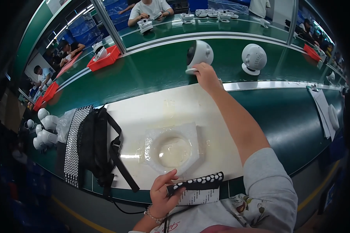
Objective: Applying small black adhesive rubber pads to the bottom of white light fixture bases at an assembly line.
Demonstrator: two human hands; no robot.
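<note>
My right hand (208, 77) reaches out to the far green surface. Its fingers are closed on the base of a white ball-shaped camera (203, 52) with a dark front. Down by the front edge of the table, my left hand (165, 193) grips a curled black strip with white dots (198, 182). A sheet of printed labels (200, 197) hangs below that strip. Between my hands, a white foam holder (193, 141) with a round hollow rests on the white board (144, 105). A second white ball-shaped camera (254, 57) stands on its base, right of my right hand.
A black bag with straps (96, 143) and a dotted black sheet (74, 145) lie at the left. Several white units (46, 136) sit beyond them. Red trays (104, 58) edge the line. A clipboard (321, 108) lies far right. A person (149, 9) works opposite.
</note>
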